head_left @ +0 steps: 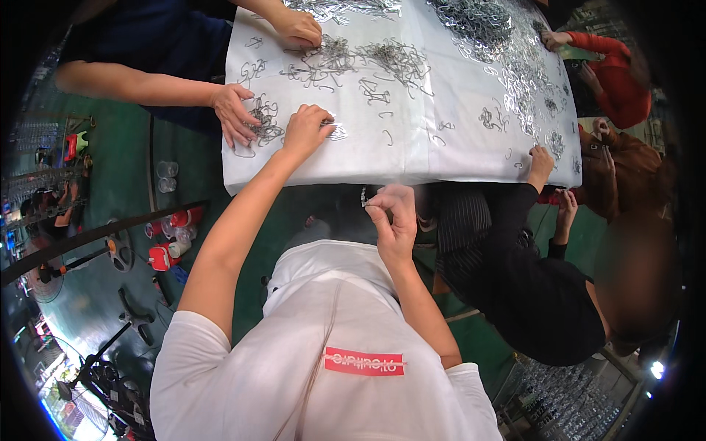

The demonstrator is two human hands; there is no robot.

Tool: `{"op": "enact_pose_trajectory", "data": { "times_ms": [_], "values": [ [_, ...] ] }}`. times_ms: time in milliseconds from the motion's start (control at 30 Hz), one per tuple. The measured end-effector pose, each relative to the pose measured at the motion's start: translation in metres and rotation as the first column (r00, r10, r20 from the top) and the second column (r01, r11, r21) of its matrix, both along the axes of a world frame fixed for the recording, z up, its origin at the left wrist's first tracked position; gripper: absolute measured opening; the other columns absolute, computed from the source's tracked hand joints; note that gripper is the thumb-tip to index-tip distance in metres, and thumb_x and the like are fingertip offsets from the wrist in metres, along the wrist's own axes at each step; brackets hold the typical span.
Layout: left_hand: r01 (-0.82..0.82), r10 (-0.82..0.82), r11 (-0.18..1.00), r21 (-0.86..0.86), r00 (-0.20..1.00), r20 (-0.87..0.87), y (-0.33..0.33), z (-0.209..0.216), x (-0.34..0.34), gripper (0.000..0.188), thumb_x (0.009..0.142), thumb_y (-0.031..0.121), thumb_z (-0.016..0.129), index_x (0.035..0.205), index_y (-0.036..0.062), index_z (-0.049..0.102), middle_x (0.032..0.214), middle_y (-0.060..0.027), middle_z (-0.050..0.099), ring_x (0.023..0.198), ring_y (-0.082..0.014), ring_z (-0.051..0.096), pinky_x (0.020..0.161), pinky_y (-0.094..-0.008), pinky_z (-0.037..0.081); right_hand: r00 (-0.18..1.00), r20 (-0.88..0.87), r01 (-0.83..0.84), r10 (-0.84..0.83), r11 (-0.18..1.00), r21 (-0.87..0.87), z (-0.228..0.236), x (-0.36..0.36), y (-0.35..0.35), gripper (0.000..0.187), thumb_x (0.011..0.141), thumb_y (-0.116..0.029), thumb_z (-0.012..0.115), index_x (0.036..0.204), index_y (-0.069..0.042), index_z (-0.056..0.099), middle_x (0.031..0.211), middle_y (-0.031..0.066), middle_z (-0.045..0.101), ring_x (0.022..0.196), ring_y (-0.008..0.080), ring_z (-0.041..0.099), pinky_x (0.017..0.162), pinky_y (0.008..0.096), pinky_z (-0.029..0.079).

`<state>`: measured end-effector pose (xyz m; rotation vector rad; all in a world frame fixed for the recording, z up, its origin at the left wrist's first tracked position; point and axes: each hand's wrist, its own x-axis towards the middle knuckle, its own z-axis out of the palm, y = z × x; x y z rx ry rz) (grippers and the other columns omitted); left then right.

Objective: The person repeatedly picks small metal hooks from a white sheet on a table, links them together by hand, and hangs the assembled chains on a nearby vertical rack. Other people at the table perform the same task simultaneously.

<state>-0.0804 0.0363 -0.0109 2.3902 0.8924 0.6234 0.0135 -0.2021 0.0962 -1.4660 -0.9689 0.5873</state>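
My left hand [307,136] rests on the white-covered table [360,165] near its front edge. Its fingers curl over a small bunch of shiny metal hooks [338,132], which stick out at the fingertips. In front of my body, just off the table edge, my right hand [395,217] is raised in a pinch. A small silvery metal hook [364,197] shows at its thumb and fingertips, too small to make out fully. Loose bent wire hooks [397,62] lie in heaps farther back, with a few single ones nearer me.
A co-worker's hands [235,114] work among hooks at the table's left. On the right, a person in black [529,294] reaches onto the table, with others beyond, one in a red sleeve [599,44]. Red containers [163,257] and a stand [134,317] are on the green floor.
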Motion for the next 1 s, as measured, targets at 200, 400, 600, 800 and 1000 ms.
{"op": "enact_pose_trajectory", "data": {
  "times_ms": [200,400,600,800,1000],
  "values": [
    [0.05,-0.048,0.999,0.018,0.992,-0.117,0.003,0.014,0.016,0.008,0.079,0.011,0.069,0.083,0.0053,0.064,0.088,-0.008,0.066,0.087,-0.0263,0.059,0.077,-0.0374,0.047,0.998,-0.035,0.048,-0.05,0.998,-0.051,-0.004,0.004,0.002,0.008,0.081,0.002,0.068,0.087,-0.002,0.065,0.098,0.0068,0.05,0.085,0.0167,0.054,0.07,0.0272,0.046],
    [0.077,0.069,0.767,-0.637,0.977,0.201,-0.044,0.065,0.014,0.017,0.084,0.009,0.068,0.1,0.005,0.07,0.088,-0.0029,0.069,0.083,-0.011,0.062,0.073,-0.0264,0.049,0.994,0.028,0.102,-0.101,0.994,-0.029,-0.009,0.002,0.004,0.009,0.079,0.0,0.07,0.087,-0.003,0.066,0.095,0.0071,0.052,0.082,0.018,0.054,0.068,0.0277,0.045],
    [0.245,0.107,0.53,-0.812,0.93,0.351,-0.101,0.12,-0.008,0.018,0.085,0.01,0.07,0.1,-0.0017,0.07,0.09,-0.0052,0.071,0.083,-0.0096,0.065,0.078,-0.0238,0.052,0.985,0.102,0.143,-0.141,0.99,-0.009,-0.004,-0.002,0.006,0.009,0.079,-0.001,0.07,0.087,-0.003,0.066,0.094,0.0072,0.053,0.082,0.0186,0.054,0.068,0.0282,0.045],
    [0.196,0.103,0.603,-0.774,0.942,0.318,-0.117,0.134,-0.02,0.018,0.085,0.01,0.07,0.099,-0.0014,0.07,0.088,-0.0069,0.071,0.078,-0.01,0.065,0.074,-0.025,0.052,0.981,0.106,0.164,-0.162,0.986,-0.01,-0.004,-0.008,0.003,0.009,0.079,-0.003,0.071,0.087,-0.003,0.066,0.094,0.0073,0.053,0.083,0.0199,0.055,0.071,0.0297,0.045],
    [0.186,0.055,0.785,-0.591,0.929,0.365,-0.133,0.137,-0.027,0.013,0.083,0.007,0.07,0.095,0.0023,0.071,0.089,-0.0057,0.07,0.076,-0.0124,0.064,0.068,-0.0259,0.05,0.977,0.107,0.188,-0.184,0.982,-0.026,-0.008,-0.015,-0.002,0.011,0.079,-0.004,0.071,0.088,-0.003,0.065,0.094,0.0079,0.054,0.084,0.0209,0.055,0.072,0.0306,0.046]
  ]
}}
